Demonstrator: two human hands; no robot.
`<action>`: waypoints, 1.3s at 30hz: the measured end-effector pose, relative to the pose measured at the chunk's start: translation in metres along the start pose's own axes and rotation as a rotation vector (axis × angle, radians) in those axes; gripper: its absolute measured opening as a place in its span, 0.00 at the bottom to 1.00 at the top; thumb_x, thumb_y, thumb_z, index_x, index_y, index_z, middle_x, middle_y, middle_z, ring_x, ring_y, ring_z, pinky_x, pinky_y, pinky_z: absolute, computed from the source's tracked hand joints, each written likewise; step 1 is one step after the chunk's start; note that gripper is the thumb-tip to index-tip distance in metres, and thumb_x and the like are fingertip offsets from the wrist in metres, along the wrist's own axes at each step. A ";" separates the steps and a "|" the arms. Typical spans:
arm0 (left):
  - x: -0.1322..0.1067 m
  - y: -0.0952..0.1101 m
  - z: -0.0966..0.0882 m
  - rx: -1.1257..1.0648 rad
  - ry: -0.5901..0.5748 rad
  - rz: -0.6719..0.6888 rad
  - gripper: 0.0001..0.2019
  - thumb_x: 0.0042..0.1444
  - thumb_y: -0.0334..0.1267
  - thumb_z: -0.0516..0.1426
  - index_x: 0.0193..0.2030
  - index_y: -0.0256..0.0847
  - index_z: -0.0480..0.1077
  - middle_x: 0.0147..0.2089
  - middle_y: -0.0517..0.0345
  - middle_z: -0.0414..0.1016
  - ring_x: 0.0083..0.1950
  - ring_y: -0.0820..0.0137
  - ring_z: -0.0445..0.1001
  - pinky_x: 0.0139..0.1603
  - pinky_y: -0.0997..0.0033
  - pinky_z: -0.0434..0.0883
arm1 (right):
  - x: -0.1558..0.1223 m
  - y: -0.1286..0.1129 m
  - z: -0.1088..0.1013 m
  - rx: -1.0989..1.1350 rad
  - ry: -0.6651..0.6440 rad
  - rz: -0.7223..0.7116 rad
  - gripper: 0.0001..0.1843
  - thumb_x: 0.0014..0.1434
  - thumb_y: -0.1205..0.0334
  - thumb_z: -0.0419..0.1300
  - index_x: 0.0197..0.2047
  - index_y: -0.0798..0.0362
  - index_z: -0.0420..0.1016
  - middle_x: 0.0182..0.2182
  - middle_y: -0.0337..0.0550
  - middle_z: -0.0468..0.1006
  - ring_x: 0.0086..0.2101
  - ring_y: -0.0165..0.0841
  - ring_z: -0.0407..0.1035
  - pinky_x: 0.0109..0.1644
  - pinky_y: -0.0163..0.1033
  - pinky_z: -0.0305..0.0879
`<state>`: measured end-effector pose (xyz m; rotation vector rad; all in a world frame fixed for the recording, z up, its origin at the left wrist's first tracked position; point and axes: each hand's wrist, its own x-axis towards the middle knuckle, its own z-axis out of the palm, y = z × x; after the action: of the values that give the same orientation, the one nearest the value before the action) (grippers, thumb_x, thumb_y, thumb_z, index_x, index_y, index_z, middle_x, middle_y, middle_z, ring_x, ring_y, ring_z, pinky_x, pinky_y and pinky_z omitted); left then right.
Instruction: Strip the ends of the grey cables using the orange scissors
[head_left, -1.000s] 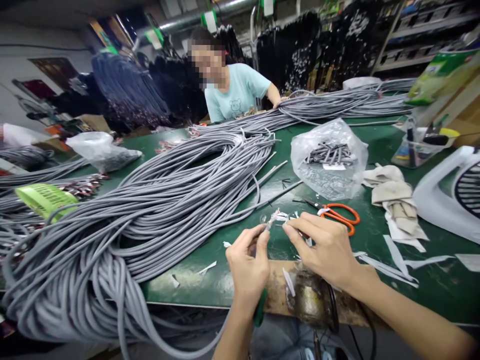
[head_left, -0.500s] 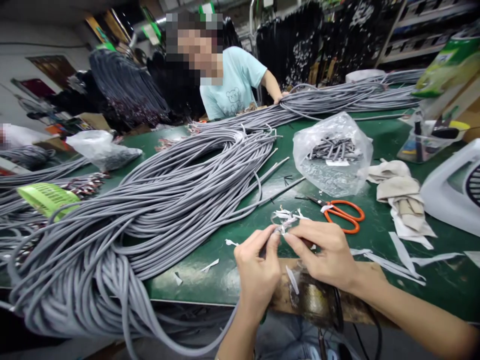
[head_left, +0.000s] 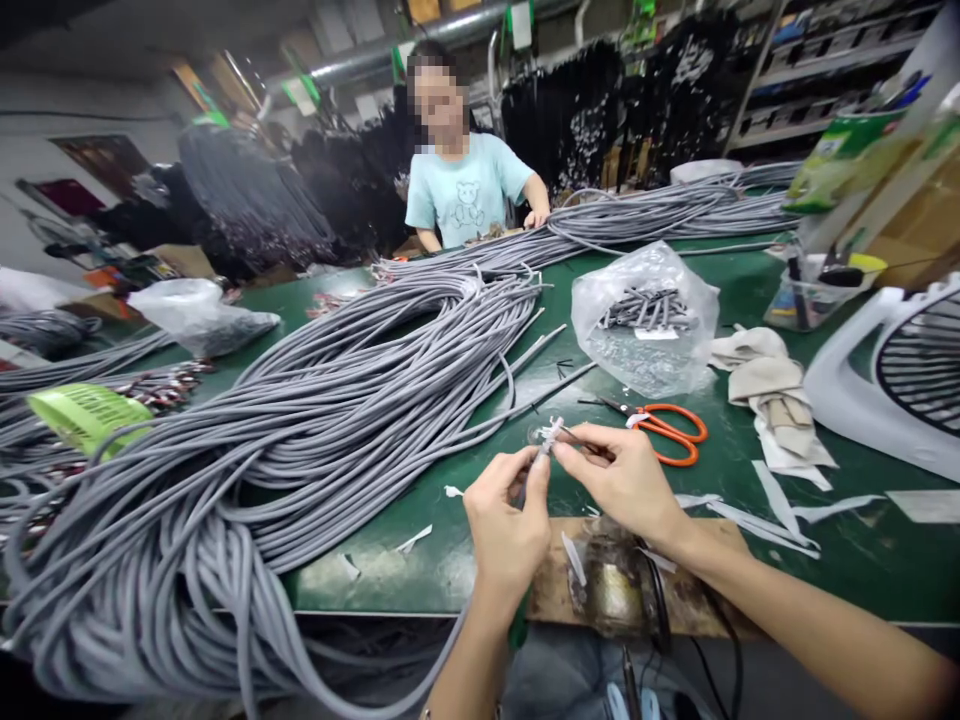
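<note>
The grey cable end [head_left: 548, 441] tilts upward in the left hand [head_left: 508, 515], its tip a pale, ragged cluster. A slim dark tool [head_left: 575, 437], perhaps tweezers, points at it from the right hand [head_left: 628, 478].

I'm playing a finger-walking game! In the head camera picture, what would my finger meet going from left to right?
Light-green band → cloudy plastic bag → left hand → right hand → crumpled cloth → white fan.
</note>
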<state>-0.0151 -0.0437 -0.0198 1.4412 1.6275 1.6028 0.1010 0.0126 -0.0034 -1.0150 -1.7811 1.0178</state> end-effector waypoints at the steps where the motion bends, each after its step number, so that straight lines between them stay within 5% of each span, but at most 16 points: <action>1: 0.001 0.000 -0.001 -0.042 -0.037 -0.037 0.10 0.55 0.39 0.55 0.36 0.35 0.74 0.28 0.57 0.69 0.28 0.75 0.67 0.27 0.79 0.64 | 0.001 0.000 0.000 0.006 -0.013 0.005 0.11 0.54 0.60 0.54 0.28 0.57 0.74 0.18 0.36 0.63 0.20 0.25 0.54 0.23 0.32 0.51; 4: 0.002 0.001 -0.004 -0.206 -0.134 -0.161 0.13 0.56 0.41 0.53 0.34 0.34 0.73 0.21 0.62 0.60 0.21 0.80 0.58 0.20 0.81 0.57 | 0.003 0.002 -0.004 -0.003 0.068 0.038 0.11 0.55 0.59 0.53 0.29 0.57 0.72 0.21 0.38 0.67 0.21 0.27 0.59 0.24 0.32 0.54; 8: 0.004 0.003 -0.005 -0.343 -0.013 -0.224 0.13 0.56 0.43 0.54 0.32 0.32 0.71 0.20 0.65 0.54 0.19 0.83 0.49 0.17 0.82 0.49 | 0.000 0.000 -0.013 -0.161 0.286 -0.077 0.10 0.59 0.59 0.50 0.34 0.55 0.69 0.22 0.37 0.68 0.22 0.27 0.60 0.27 0.31 0.56; 14: 0.006 0.006 -0.002 -0.347 0.009 -0.240 0.13 0.54 0.42 0.56 0.33 0.31 0.71 0.19 0.66 0.52 0.19 0.82 0.49 0.17 0.82 0.49 | -0.012 -0.003 -0.005 -0.345 -0.003 -0.323 0.13 0.60 0.65 0.50 0.26 0.56 0.70 0.20 0.38 0.67 0.21 0.26 0.58 0.27 0.33 0.52; 28: 0.003 0.007 -0.002 -0.336 -0.030 -0.230 0.13 0.54 0.42 0.56 0.35 0.32 0.73 0.19 0.64 0.56 0.20 0.81 0.51 0.18 0.81 0.52 | -0.010 -0.007 -0.008 -0.319 -0.005 -0.282 0.13 0.59 0.66 0.51 0.25 0.57 0.70 0.18 0.36 0.65 0.19 0.24 0.55 0.26 0.31 0.50; 33: 0.003 0.005 -0.003 -0.330 -0.183 -0.194 0.14 0.55 0.42 0.55 0.36 0.32 0.75 0.21 0.62 0.58 0.21 0.80 0.51 0.19 0.80 0.53 | -0.009 -0.007 -0.008 -0.247 -0.033 -0.265 0.12 0.59 0.66 0.51 0.25 0.57 0.69 0.19 0.36 0.67 0.20 0.24 0.57 0.26 0.30 0.51; 39: 0.004 0.000 -0.011 -0.249 -0.219 -0.115 0.15 0.55 0.42 0.54 0.36 0.33 0.76 0.21 0.61 0.57 0.20 0.79 0.51 0.18 0.79 0.51 | -0.005 -0.001 -0.006 -0.156 -0.148 -0.079 0.16 0.61 0.60 0.48 0.25 0.56 0.68 0.20 0.37 0.69 0.21 0.26 0.58 0.25 0.31 0.52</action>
<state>-0.0258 -0.0453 -0.0155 1.3171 1.3121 1.4672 0.1078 0.0091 -0.0015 -0.9755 -2.0317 0.9372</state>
